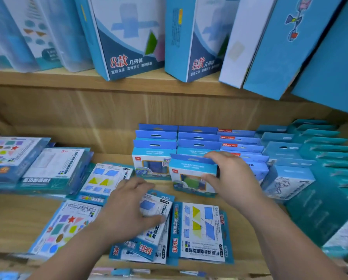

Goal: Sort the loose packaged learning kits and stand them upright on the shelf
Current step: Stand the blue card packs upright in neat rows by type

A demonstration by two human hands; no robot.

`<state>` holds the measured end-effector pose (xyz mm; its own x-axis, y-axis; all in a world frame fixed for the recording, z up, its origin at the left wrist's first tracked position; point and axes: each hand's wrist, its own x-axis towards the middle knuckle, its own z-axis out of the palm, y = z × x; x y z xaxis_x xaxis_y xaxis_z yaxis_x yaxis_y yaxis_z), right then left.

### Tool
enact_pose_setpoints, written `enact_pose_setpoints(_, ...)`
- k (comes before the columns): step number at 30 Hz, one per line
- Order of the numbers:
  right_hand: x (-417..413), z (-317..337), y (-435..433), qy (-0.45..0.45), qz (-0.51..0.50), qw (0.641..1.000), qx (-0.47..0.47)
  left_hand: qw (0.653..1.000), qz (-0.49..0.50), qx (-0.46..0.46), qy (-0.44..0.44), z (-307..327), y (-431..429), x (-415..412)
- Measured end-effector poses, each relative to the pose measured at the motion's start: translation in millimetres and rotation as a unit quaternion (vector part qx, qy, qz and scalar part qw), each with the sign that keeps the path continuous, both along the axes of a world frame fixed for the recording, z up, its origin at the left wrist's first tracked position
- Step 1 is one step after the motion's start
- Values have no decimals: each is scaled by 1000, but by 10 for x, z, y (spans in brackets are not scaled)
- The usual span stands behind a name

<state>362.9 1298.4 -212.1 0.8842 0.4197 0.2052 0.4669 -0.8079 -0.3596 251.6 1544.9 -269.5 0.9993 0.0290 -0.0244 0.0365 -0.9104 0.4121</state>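
Boxed kit point(191, 178) stands about upright on the shelf point(11, 219), just in front of the standing rows point(155, 146), with the right hand point(229, 174) clamped on its right end. Best push it squarely back against its row, keeping it vertical. The left hand point(126, 211) lies spread on a near flat pack point(159, 209), gripping nothing.

Tall blue-and-white boxes point(126, 37) in a tilted upper row.

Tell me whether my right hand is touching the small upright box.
Touching. The head view shows the right hand gripping the small box, fingers over its top edge and thumb on its front.
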Motion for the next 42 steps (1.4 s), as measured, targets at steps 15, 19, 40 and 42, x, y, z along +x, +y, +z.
enact_pose_setpoints(15, 65, -373, 1, -207, -65, 976, 28, 995, 85, 49, 27, 37, 5, -317)
enact_pose_setpoints(19, -190, -470, 50, -174, 1, 979, 105, 992, 126, 5, 25, 9, 41, -407)
enact_pose_setpoints(40, -658, -475, 818, 263, 1, 949, 176, 895, 244, -372, -21, 189, 364, -501)
enact_pose_setpoints(42, -654, -438, 928, 239, 8, 959, 151, 890, 251, -380, -26, 208, 485, -474)
